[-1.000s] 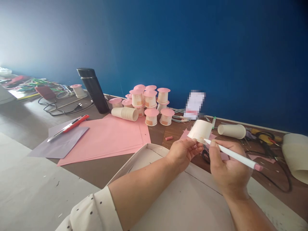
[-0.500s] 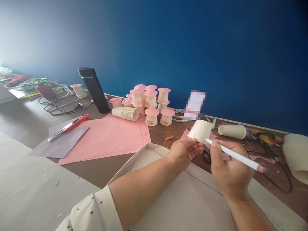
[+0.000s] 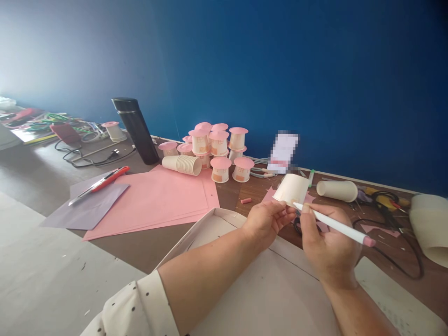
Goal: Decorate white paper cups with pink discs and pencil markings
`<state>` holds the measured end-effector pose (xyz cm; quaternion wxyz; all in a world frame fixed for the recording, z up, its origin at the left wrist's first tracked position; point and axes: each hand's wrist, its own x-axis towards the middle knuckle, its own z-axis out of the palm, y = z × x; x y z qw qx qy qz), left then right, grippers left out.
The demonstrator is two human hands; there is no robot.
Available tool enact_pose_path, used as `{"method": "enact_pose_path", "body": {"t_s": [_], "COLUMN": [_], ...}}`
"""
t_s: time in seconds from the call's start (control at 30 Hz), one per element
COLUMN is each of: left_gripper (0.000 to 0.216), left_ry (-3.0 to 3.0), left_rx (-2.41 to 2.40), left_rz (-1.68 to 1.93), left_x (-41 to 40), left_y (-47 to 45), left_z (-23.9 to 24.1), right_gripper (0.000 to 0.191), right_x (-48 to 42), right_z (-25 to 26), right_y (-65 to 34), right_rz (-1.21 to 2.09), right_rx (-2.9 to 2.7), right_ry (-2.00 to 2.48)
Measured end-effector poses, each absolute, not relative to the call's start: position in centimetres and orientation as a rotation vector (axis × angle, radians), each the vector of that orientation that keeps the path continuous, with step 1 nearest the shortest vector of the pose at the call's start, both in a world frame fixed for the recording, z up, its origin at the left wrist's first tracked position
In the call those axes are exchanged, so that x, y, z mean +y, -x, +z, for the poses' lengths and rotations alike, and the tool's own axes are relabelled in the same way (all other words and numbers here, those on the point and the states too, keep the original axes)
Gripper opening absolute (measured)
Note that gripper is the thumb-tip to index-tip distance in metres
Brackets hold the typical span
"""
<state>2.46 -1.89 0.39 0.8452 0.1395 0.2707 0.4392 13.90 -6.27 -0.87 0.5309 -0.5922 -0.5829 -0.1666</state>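
Observation:
My left hand [image 3: 266, 221] is closed on a white paper cup [image 3: 291, 189], held on its side above the table with its base towards the wall. My right hand [image 3: 329, 249] grips a white pen with a pink end [image 3: 334, 225]. The pen's tip touches the cup's side near its lower edge. Both hands hover over the far edge of a shallow white cardboard box [image 3: 224, 224].
Pink paper sheets [image 3: 157, 198] and a grey sheet with a red utility knife [image 3: 101, 183] lie to the left. A pile of pink-lidded cups [image 3: 219, 149], a stack of cups on its side [image 3: 182, 164] and a black flask [image 3: 136, 130] stand behind. Another lying cup [image 3: 338, 190], scissors and cables are at the right.
My right hand and the pen have shifted slightly left and up along the cup's side. The left hand and cup have hardly moved.

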Motion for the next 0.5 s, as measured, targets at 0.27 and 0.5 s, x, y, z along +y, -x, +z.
{"method": "enact_pose_path", "body": {"t_s": [0.27, 0.5], "left_gripper": [0.020, 0.019], "left_ry": [-0.282, -0.303], "left_rx": [0.577, 0.581], "left_rz": [0.928, 0.920], "left_x": [-1.89, -1.83], "left_y": [-2.47, -2.45], "left_z": [0.47, 0.43], "right_gripper": [0.020, 0.017], "right_x": [-6.28, -6.25], "right_z": [-0.63, -0.66], "right_y": [-14.02, -13.70], "right_rz": [-0.399, -0.391], "right_rx": [-1.358, -1.400], "right_ry": [1.415, 1.421]}}
